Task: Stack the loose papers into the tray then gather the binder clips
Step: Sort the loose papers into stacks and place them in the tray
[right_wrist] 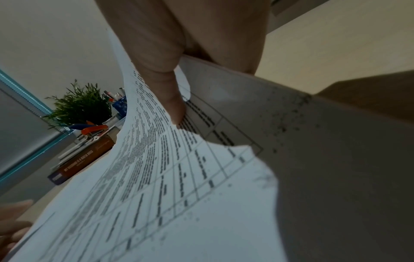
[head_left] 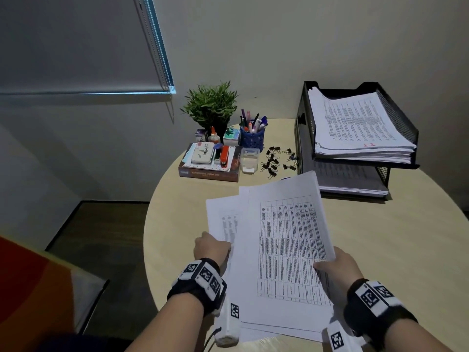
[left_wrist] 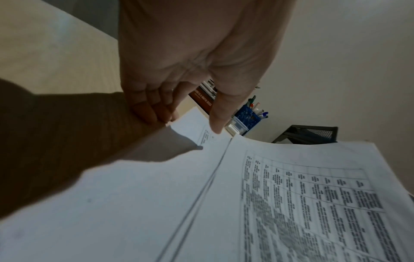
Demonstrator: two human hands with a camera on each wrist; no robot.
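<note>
A loose pile of printed white papers (head_left: pixel 286 240) with tables lies on the round table near me. My left hand (head_left: pixel 212 246) pinches the left edge of the papers (left_wrist: pixel 224 195), thumb on top and fingers curled beneath. My right hand (head_left: pixel 337 266) grips the pile's right edge, its thumb pressing on the top sheet (right_wrist: pixel 156 177), which bends upward. A black two-tier mesh tray (head_left: pixel 396 107) at the back right holds paper stacks on both levels. Several black binder clips (head_left: pixel 278 160) lie scattered left of the tray.
At the back stand a potted plant (head_left: pixel 210 105), a blue pen cup (head_left: pixel 252 137), a small clear box (head_left: pixel 249 158), and a book (head_left: pixel 209 171) topped with a stamp pad and an orange stapler. The table edge (head_left: pixel 149 224) curves at the left; a floor lies beyond.
</note>
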